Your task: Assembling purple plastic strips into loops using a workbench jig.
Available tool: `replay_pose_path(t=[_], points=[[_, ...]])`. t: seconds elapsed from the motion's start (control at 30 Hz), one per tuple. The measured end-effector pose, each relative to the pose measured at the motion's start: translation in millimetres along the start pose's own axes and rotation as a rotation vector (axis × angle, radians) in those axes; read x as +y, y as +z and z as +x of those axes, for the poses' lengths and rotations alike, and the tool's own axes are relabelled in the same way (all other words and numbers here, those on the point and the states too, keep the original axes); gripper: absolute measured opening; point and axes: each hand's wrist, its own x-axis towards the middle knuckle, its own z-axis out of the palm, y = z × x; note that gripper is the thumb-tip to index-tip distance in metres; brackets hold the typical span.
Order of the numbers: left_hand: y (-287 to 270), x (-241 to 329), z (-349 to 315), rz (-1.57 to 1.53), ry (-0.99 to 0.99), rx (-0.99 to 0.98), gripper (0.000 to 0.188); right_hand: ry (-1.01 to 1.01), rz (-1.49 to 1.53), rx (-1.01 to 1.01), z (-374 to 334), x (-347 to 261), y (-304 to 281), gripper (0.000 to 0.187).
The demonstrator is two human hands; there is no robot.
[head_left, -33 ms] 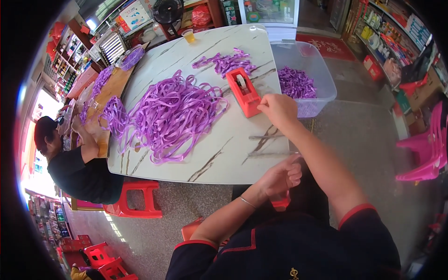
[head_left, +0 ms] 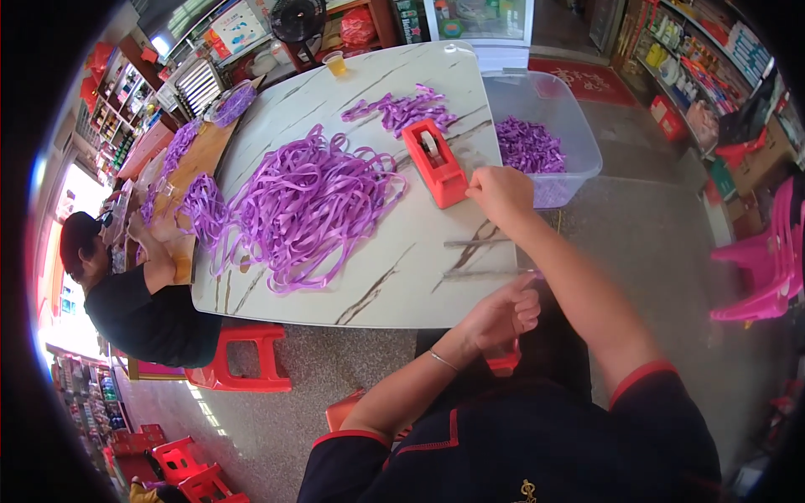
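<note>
A red tape dispenser (head_left: 436, 163) with a pale roll stands near the right side of the marble-patterned table (head_left: 394, 289). At its near end, the fingertips of my right hand (head_left: 505, 197) are pinched together; whatever is between them is too small to make out. Closer to my body, my left hand (head_left: 506, 314) is closed with curled fingers just off the table's near edge. A sliver of purple ribbon (head_left: 537, 274) shows at its fingertips. A large tangled heap of purple ribbons (head_left: 306, 205) covers the table's middle, and a smaller pile (head_left: 411, 111) lies beyond the dispenser.
A clear plastic bin (head_left: 579, 159) holding purple pieces stands against the table's right side. Two thin grey bars (head_left: 478, 275) stick out near the right edge. A cup (head_left: 335, 64) sits at the far edge. Another person (head_left: 138, 289) works at the left, beside a red stool (head_left: 251, 356).
</note>
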Motion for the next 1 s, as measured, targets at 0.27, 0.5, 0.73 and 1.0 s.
replay_pose_path(t=[0.27, 0.5, 0.73, 1.0], points=[[-4.0, 1.3, -1.0, 0.025, 0.016, -0.031, 0.032, -0.071, 0.430, -0.782, -19.7, 57.2, -57.0, 0.016], [-5.4, 0.5, 0.7, 0.024, 0.028, -0.074, 0.029, -0.164, 0.075, -1.008, -28.2, 69.3, -72.9, 0.020], [-3.4, 0.5, -0.3, 0.039, 0.028, -0.059, 0.028, -0.200, -0.280, -0.925, -29.4, 51.4, -65.7, 0.020], [-1.9, -0.5, -0.7, 0.050, 0.030, -0.030, 0.030, -0.246, -0.564, -0.798, -36.1, 41.2, -59.4, 0.019]])
